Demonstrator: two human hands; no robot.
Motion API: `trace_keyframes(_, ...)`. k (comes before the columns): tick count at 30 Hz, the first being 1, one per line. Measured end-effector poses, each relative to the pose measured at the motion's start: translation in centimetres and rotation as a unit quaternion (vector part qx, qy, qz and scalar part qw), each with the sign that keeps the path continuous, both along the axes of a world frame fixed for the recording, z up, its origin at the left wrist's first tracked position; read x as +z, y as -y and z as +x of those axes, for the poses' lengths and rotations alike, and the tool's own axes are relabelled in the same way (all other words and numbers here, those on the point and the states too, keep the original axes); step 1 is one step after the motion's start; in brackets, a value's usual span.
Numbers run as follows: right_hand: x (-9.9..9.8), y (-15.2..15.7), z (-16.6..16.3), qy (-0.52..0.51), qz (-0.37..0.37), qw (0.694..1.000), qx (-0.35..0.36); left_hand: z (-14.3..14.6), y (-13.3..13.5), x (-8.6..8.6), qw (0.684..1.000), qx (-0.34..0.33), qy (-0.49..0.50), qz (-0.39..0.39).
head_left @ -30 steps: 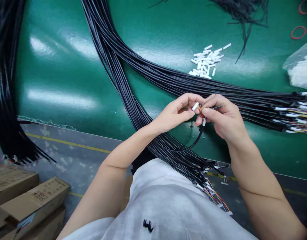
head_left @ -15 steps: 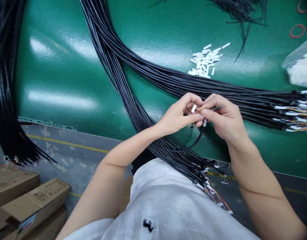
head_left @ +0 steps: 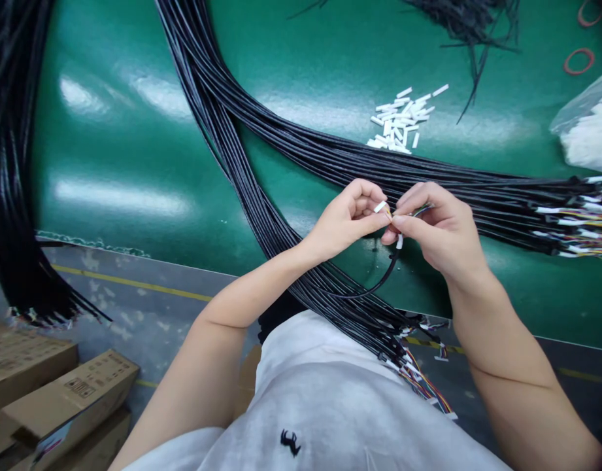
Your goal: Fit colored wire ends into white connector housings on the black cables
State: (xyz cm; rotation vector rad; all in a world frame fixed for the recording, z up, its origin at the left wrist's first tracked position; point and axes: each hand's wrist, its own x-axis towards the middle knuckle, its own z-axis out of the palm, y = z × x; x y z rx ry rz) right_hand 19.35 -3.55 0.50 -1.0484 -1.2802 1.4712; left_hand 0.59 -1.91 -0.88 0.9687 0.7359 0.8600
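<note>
Over the green table [head_left: 134, 131], my left hand [head_left: 347, 219] pinches a small white connector housing [head_left: 380, 207] between thumb and fingers. My right hand [head_left: 440, 229] is closed on the end of one black cable [head_left: 374, 284], holding its thin coloured wires at the connector. Both hands meet fingertip to fingertip. The cable loops down from my right hand toward the big bundle of black cables [head_left: 261, 170] that runs across the table and over its near edge.
A pile of loose white connector housings [head_left: 401, 121] lies beyond my hands. At the right are cable ends with coloured wires [head_left: 582, 222], a plastic bag of white parts [head_left: 587, 131] and red rubber bands [head_left: 578, 60]. Cardboard boxes [head_left: 50, 392] stand on the floor at lower left.
Both hands stay together at the connector; fingers have shifted slightly and the view has drifted a little. Nothing was picked up or let go.
</note>
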Motion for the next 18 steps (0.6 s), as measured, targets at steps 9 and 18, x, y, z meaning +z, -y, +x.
trace_keyframes(9,-0.32,-0.01,-0.03,0.002,-0.002,1.0,-0.015,-0.01,0.13,0.18,0.999,-0.028,-0.008,0.013)
trace_keyframes(18,0.6,0.08,-0.17,0.025,-0.033,0.998,0.038,-0.06,-0.03,0.3,0.998,-0.04,-0.028,-0.025)
